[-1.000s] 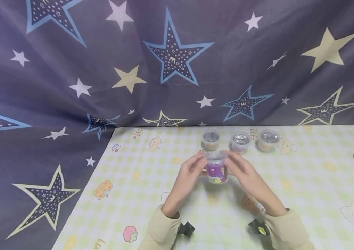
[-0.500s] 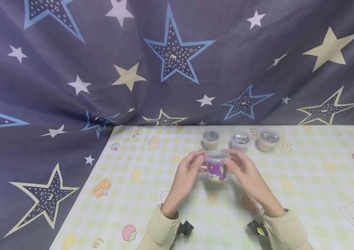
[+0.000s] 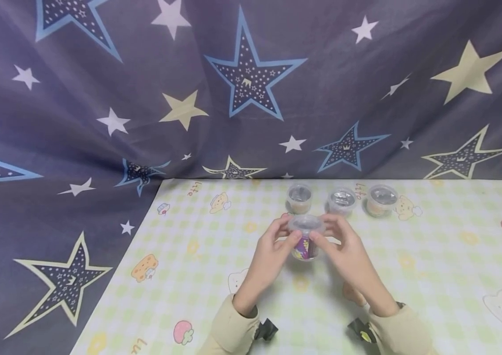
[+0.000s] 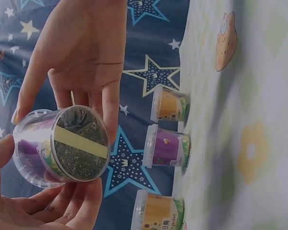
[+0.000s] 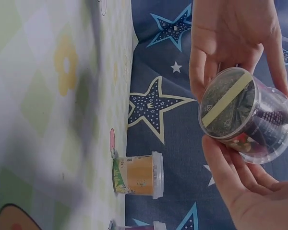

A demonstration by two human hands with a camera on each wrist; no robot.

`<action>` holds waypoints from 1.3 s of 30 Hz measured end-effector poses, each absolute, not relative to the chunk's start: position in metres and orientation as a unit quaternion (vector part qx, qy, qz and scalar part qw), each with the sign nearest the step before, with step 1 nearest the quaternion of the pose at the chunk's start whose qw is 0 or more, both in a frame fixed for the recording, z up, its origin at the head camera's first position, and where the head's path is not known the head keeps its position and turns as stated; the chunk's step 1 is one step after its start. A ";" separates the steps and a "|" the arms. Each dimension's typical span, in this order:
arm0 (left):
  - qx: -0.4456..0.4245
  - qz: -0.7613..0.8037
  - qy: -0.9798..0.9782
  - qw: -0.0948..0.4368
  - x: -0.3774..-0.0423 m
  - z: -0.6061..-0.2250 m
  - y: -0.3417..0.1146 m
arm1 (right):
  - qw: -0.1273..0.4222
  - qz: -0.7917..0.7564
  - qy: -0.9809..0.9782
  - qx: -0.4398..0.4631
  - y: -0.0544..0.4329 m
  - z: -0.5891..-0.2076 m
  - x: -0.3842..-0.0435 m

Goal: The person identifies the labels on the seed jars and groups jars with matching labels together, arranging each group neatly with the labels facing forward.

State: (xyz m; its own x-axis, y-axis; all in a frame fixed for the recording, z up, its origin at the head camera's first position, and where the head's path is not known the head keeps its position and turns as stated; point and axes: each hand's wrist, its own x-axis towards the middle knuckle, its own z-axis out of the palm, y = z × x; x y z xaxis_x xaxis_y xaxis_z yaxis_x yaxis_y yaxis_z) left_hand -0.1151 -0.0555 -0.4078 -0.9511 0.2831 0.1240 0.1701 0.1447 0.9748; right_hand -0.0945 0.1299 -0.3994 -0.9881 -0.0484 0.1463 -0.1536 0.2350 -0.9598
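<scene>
Both hands hold a clear plastic tub (image 3: 306, 225) with a lid and a purple picture label, raised above the table. My left hand (image 3: 270, 254) grips its left side, thumb on the front. On the other side my right hand (image 3: 349, 252) grips it likewise, the two thumbs close together below the lid rim. From beneath, in the left wrist view, the tub's base (image 4: 81, 155) shows dark, soil-like speckled matter crossed by a pale yellow strip. The right wrist view shows the same base (image 5: 225, 108) tilted, with dark printed text on the tub's side.
Behind the hands stand three similar lidded tubs: an orange one (image 3: 299, 199) at left, a purple one (image 3: 341, 201) in the middle and an orange one (image 3: 381, 201) at right. A checked cloth (image 3: 446, 276) covers the table; a dark star-patterned curtain (image 3: 321, 103) hangs behind.
The tub has been turned a little, its printed picture shifting left. Both thumbs have come round to its front, closer together. The three tubs behind have not moved.
</scene>
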 end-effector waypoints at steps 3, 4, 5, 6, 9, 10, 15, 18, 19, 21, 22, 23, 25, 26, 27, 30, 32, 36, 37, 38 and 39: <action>0.153 0.639 0.753 0.046 -0.116 -0.409 -0.056 | 0.044 0.608 -0.790 0.067 0.131 -0.400 -0.094; 0.155 0.639 0.752 0.047 -0.116 -0.409 -0.056 | 0.044 0.605 -0.792 0.069 0.132 -0.400 -0.095; 0.155 0.639 0.752 0.047 -0.116 -0.409 -0.056 | 0.044 0.605 -0.792 0.072 0.133 -0.400 -0.095; 0.156 0.639 0.752 0.046 -0.117 -0.409 -0.056 | 0.044 0.606 -0.791 0.075 0.134 -0.400 -0.096; 0.158 0.640 0.750 0.043 -0.118 -0.408 -0.057 | 0.040 0.615 -0.782 0.088 0.137 -0.400 -0.098; 0.158 0.642 0.749 0.042 -0.118 -0.408 -0.057 | 0.037 0.621 -0.777 0.092 0.138 -0.400 -0.099; 0.149 0.650 0.743 0.049 -0.117 -0.406 -0.058 | 0.018 0.650 -0.751 0.113 0.143 -0.400 -0.100; 0.145 0.658 0.736 0.061 -0.116 -0.405 -0.059 | 0.009 0.657 -0.744 0.121 0.146 -0.400 -0.101; 0.145 0.663 0.731 0.069 -0.116 -0.405 -0.060 | 0.005 0.658 -0.743 0.125 0.146 -0.400 -0.101; 0.152 0.673 0.718 0.086 -0.116 -0.405 -0.061 | -0.006 0.658 -0.741 0.133 0.147 -0.400 -0.101; 0.155 0.678 0.712 0.093 -0.116 -0.405 -0.061 | -0.013 0.659 -0.740 0.136 0.148 -0.400 -0.101; 0.158 0.682 0.707 0.100 -0.116 -0.405 -0.062 | -0.020 0.659 -0.739 0.139 0.148 -0.399 -0.101; 0.164 0.688 0.698 0.110 -0.116 -0.405 -0.062 | -0.032 0.661 -0.736 0.143 0.149 -0.398 -0.101; 0.165 0.689 0.697 0.112 -0.117 -0.405 -0.062 | -0.036 0.661 -0.735 0.144 0.149 -0.398 -0.101; 0.165 0.689 0.696 0.114 -0.117 -0.405 -0.062 | -0.037 0.662 -0.735 0.144 0.149 -0.397 -0.101; 0.158 0.689 0.698 0.117 -0.117 -0.404 -0.062 | -0.034 0.664 -0.733 0.143 0.149 -0.397 -0.100; 0.151 0.687 0.701 0.116 -0.117 -0.405 -0.061 | -0.029 0.665 -0.733 0.140 0.149 -0.397 -0.100; 0.138 0.678 0.716 0.097 -0.117 -0.405 -0.059 | -0.006 0.651 -0.749 0.121 0.148 -0.396 -0.100; 0.136 0.675 0.720 0.089 -0.117 -0.405 -0.058 | 0.001 0.645 -0.756 0.114 0.147 -0.396 -0.099; 0.134 0.673 0.723 0.082 -0.116 -0.405 -0.057 | 0.007 0.639 -0.762 0.106 0.147 -0.396 -0.099; 0.132 0.672 0.725 0.076 -0.116 -0.404 -0.057 | 0.012 0.633 -0.768 0.098 0.146 -0.395 -0.099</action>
